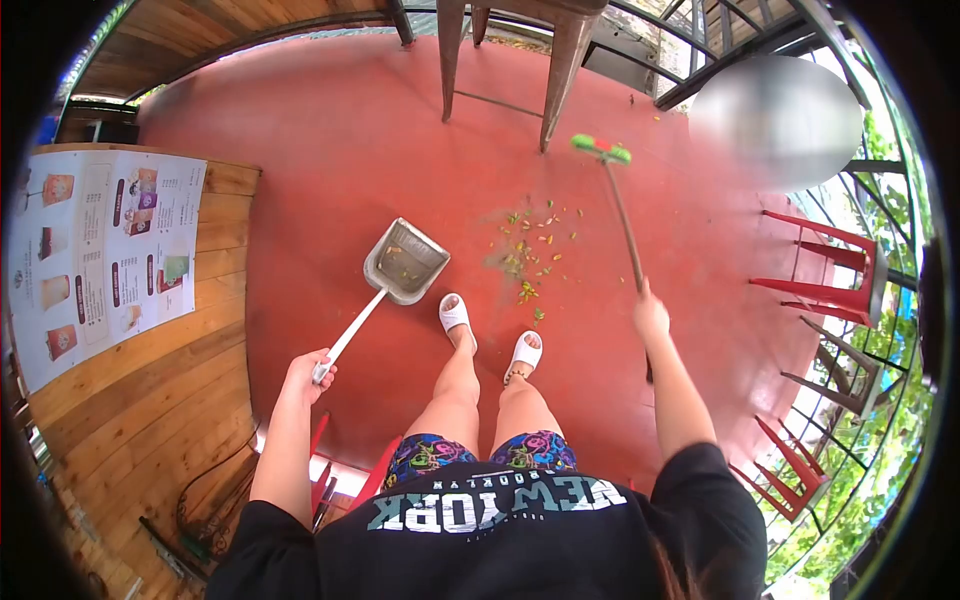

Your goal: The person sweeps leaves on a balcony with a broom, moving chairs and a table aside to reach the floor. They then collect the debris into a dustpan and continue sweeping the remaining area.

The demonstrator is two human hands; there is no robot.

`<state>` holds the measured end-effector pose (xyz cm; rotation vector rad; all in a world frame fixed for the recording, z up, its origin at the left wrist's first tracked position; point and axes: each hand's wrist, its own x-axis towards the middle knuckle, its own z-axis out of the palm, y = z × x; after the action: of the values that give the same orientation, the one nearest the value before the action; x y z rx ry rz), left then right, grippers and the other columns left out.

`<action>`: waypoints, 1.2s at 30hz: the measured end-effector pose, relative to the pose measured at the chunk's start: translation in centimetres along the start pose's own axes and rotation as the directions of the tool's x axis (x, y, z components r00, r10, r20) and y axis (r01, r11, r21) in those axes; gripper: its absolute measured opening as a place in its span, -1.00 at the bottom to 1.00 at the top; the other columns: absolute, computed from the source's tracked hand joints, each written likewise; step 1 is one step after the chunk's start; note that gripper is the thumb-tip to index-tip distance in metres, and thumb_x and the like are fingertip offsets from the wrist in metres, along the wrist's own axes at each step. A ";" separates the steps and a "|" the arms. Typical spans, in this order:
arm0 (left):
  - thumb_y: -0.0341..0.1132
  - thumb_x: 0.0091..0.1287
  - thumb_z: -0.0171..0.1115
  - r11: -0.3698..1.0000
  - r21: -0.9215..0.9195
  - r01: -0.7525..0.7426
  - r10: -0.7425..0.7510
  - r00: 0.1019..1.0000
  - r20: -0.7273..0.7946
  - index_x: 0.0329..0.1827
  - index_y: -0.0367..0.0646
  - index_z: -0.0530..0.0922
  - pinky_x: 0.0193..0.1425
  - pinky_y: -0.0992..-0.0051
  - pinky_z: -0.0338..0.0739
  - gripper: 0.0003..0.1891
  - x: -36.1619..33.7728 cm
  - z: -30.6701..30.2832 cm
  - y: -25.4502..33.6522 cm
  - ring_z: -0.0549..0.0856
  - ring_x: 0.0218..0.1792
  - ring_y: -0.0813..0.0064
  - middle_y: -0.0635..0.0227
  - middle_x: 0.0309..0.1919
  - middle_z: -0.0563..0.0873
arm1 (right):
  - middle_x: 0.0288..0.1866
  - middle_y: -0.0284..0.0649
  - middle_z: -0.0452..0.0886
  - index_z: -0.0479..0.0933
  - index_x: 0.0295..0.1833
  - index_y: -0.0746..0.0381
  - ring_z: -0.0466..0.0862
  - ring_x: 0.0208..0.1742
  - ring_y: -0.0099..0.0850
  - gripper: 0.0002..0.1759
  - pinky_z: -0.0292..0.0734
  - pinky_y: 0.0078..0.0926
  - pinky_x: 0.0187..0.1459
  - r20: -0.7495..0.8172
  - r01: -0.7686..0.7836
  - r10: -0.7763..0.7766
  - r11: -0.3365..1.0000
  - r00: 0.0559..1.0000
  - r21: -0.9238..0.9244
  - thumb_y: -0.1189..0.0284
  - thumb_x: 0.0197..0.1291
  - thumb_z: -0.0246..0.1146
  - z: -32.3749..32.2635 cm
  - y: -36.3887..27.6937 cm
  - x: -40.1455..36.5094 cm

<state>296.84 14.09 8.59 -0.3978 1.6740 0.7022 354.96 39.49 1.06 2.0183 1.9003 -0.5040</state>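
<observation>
My left hand (308, 377) is wrapped round the white handle of a long-handled dustpan (408, 262). The pan rests on the red floor ahead of my feet, with a few leaf bits inside it. In my right hand (651, 315) I grip the brown stick of a broom (627, 222). Its green bristle head, with a red middle, is at the far end, out beyond the leaves and close to a stool leg. Scattered green and yellow leaves (527, 255) lie on the floor between the dustpan and the broom.
A wooden counter (190, 350) with a menu poster (110, 240) stands at left. A tall stool (555, 70) is ahead. Red stools (825, 265) line the right side by a metal railing (905, 190). A blurred round patch hides part of the upper right.
</observation>
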 end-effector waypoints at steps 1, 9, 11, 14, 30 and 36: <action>-0.45 0.14 0.00 1.000 0.008 -0.011 0.011 1.000 -0.003 0.22 -0.18 0.28 -0.67 0.68 0.33 -0.50 -0.2 0.3 -0.2 0.45 -0.65 0.56 0.22 -0.54 0.51 | -0.28 0.08 0.57 -0.01 0.39 0.17 0.60 -0.22 -0.03 -0.38 0.52 -0.15 -0.24 -0.009 0.038 -0.038 0.999 0.999 -0.019 0.35 0.22 -0.06 0.1 -0.4 3.3; -0.42 0.16 -0.01 0.986 0.127 -0.108 0.115 0.992 -0.050 0.17 -0.16 0.37 -0.61 0.64 0.36 -0.56 -1.8 1.8 -1.8 0.46 -0.65 0.57 0.29 -0.57 0.53 | -0.14 0.15 0.55 -0.02 0.32 0.43 0.60 -0.12 -0.03 -0.36 0.54 -0.19 -0.13 0.137 0.139 -0.133 0.990 0.982 -0.036 0.49 0.10 -0.06 3.1 -4.6 6.4; -0.42 0.16 0.00 0.985 0.113 -0.133 0.140 0.989 -0.049 0.11 -0.19 0.41 -0.64 0.66 0.32 -0.60 -2.5 2.4 -1.9 0.46 -0.64 0.58 0.27 -0.55 0.52 | -0.15 0.16 0.55 -0.08 0.35 0.43 0.60 -0.14 -0.01 -0.30 0.54 -0.20 -0.13 0.264 0.211 -0.181 0.973 0.947 -0.091 0.52 0.07 -0.04 4.3 -2.8 0.2; -0.41 0.16 -0.01 0.983 0.111 -0.146 0.152 0.987 -0.047 0.08 -0.23 0.41 -0.61 0.65 0.32 -0.62 -2.3 2.6 -2.3 0.45 -0.65 0.58 0.28 -0.57 0.52 | -0.17 0.16 0.55 -0.14 0.40 0.30 0.61 -0.14 -0.04 -0.22 0.53 -0.19 -0.14 0.438 0.239 -0.169 0.965 0.883 -0.111 0.57 0.03 -0.01 1.1 -0.8 -7.6; -0.31 0.26 -0.12 0.967 0.123 -0.224 0.205 0.967 0.153 -0.03 -0.36 0.48 -0.44 0.62 0.49 -0.65 -0.3 2.6 -2.2 0.57 -0.47 0.52 0.26 -0.49 0.56 | -0.29 0.03 0.61 -0.10 0.36 0.42 0.65 -0.28 -0.17 -0.29 0.57 -0.28 -0.25 0.349 0.499 -0.425 0.852 0.835 -0.155 0.54 0.07 -0.04 7.1 -8.1 -8.3; -0.42 0.15 -0.11 0.851 -0.328 -0.410 0.519 0.755 0.402 0.15 -0.18 0.36 0.02 0.41 0.47 -0.56 -0.4 0.6 -3.9 0.56 -0.18 0.43 0.24 -0.18 0.57 | -0.32 0.04 0.60 -0.07 0.42 -0.02 0.63 -0.28 -0.07 -0.18 0.54 -0.17 -0.23 0.488 0.353 -0.242 0.923 0.839 -0.150 0.49 0.00 0.05 2.0 1.2 -17.6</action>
<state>299.78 11.46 7.96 0.0660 1.2170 1.2610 355.15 22.94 7.47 1.3046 1.8665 -0.7255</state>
